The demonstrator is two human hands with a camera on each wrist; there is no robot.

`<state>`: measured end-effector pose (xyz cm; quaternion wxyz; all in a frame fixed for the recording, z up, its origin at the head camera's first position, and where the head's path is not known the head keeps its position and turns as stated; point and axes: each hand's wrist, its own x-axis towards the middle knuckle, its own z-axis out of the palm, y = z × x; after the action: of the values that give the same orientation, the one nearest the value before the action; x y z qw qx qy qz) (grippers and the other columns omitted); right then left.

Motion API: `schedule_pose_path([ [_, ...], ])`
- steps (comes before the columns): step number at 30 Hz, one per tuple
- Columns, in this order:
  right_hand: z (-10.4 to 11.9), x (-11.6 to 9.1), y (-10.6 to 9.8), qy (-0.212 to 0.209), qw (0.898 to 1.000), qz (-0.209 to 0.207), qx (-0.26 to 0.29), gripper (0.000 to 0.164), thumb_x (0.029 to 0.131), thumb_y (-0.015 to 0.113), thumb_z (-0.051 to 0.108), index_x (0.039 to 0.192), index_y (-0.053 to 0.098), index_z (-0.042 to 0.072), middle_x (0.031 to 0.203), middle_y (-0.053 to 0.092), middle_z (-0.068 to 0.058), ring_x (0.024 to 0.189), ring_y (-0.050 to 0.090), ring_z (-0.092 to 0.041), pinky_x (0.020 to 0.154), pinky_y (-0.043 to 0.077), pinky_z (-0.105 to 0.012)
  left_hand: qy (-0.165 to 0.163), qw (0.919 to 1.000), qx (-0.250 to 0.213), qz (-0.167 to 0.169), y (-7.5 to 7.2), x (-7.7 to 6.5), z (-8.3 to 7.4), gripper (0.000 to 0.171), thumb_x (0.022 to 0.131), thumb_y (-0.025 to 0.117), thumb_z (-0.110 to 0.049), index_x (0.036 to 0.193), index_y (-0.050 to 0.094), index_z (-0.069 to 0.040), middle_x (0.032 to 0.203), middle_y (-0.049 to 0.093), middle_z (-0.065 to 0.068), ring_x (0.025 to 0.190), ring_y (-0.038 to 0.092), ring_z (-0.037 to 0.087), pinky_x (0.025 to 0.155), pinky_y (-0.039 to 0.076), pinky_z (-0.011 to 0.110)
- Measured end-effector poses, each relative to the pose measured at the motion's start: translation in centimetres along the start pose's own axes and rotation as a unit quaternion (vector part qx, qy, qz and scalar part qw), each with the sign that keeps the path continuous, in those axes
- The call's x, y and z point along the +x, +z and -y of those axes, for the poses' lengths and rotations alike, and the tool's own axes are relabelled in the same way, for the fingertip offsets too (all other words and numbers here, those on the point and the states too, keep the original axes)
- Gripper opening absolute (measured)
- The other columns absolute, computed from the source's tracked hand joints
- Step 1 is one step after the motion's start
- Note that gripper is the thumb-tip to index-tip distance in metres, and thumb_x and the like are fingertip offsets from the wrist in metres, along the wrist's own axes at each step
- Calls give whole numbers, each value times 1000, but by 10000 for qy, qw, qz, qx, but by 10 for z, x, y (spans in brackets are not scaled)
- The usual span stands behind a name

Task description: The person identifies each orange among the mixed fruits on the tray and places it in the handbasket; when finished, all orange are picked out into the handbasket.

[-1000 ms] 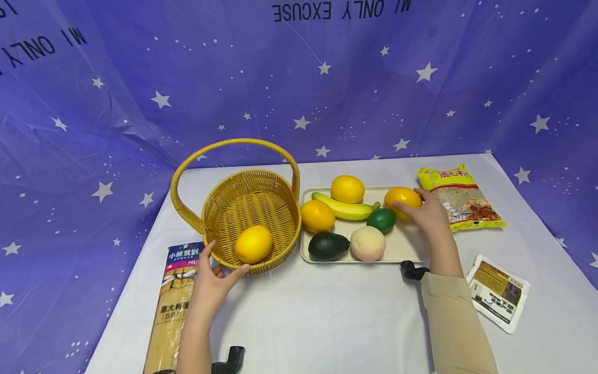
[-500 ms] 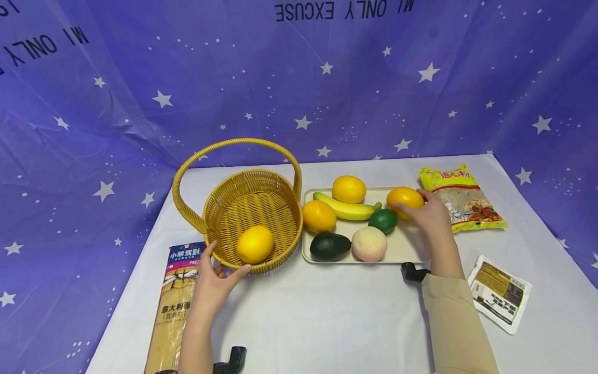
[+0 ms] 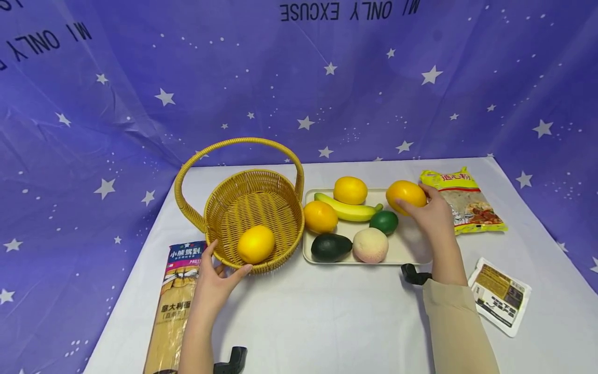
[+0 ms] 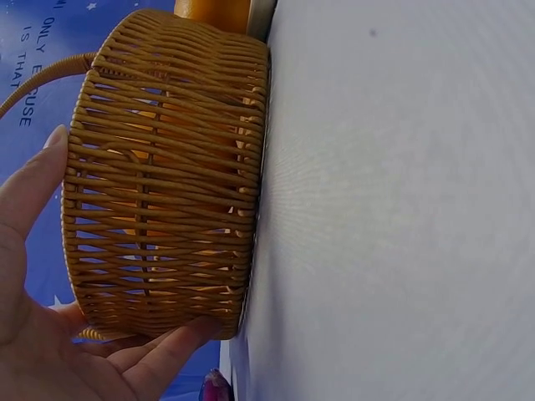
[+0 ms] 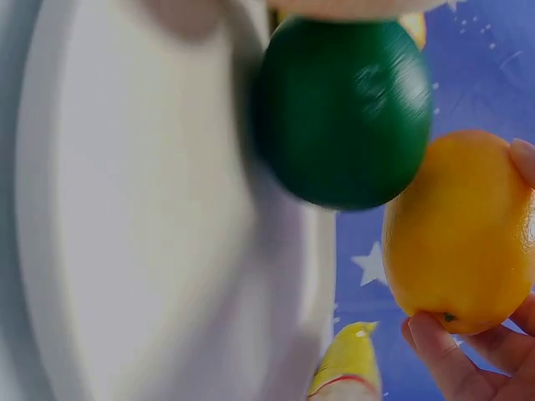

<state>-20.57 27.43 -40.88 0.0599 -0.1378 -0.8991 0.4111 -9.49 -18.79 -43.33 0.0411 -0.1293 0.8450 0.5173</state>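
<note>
The right hand (image 3: 432,214) holds a yellow-orange fruit (image 3: 406,196) between thumb and fingers, over the back right part of the tray (image 3: 407,240). The right wrist view shows the fruit raised off the tray; its outer edge and part of the fingers are cut off by the frame. A pale shape at the top of that view is too blurred and cropped to identify.

The left hand (image 3: 215,278), thumb and fingers spread wide, holds the near left side of the wicker basket (image 3: 263,206). Some of its fingers are partly hidden. A yellow fruit (image 3: 256,244) lies inside; from the left wrist it shows only through gaps in the weave.

On the tray, a banana (image 3: 349,211) is partly covered by neighbouring fruit. The dark green fruit (image 3: 384,223) and the peach (image 3: 370,245) are in plain sight.

The pasta pack (image 3: 176,296) is partly covered by the left hand and arm and runs out of frame. The right hand obscures the left edge of the yellow bag (image 3: 472,203). Small print on the white pouch (image 3: 501,296) is illegible.
</note>
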Motion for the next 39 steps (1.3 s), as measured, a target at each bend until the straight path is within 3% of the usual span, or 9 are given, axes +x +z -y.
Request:
schedule_pose_path([
  [9,30,-15,7,-371,9989,-58,281,95,77,69,64,149,36,11,140,46,-18,109,50,-37,87,46,-48,-14,10000,6,-21,0,-1,-1,114,74,76,-57,156,4,-24,155,13,26,132,37,45,102,40,52],
  [15,52,-27,17,-807,9955,-80,490,89,77,75,56,146,41,10,140,48,-14,111,49,-36,87,47,-46,31,10000,-51,-7,1,-1,-2,113,74,76,-56,155,4,-24,155,12,25,132,36,45,102,40,52],
  [22,74,-40,39,-1213,9896,341,696,85,75,78,54,142,46,12,138,49,-11,114,49,-35,91,46,-51,-44,10000,32,-46,1,0,0,112,75,77,-53,155,4,-24,155,13,26,131,37,45,101,41,52],
  [34,111,-62,66,-1476,9810,947,830,82,72,80,54,140,48,19,132,53,-3,112,53,-26,89,50,-45,-22,9999,112,-69,1,-2,1,114,74,76,-57,156,4,-23,155,12,26,131,37,46,102,39,53],
  [39,125,-71,75,-1349,9752,1300,1180,86,68,81,57,141,48,25,129,53,0,109,52,-23,85,52,-40,-13,9999,111,-68,1,-2,0,113,75,76,-55,156,4,-23,155,12,26,131,37,46,102,40,53],
])
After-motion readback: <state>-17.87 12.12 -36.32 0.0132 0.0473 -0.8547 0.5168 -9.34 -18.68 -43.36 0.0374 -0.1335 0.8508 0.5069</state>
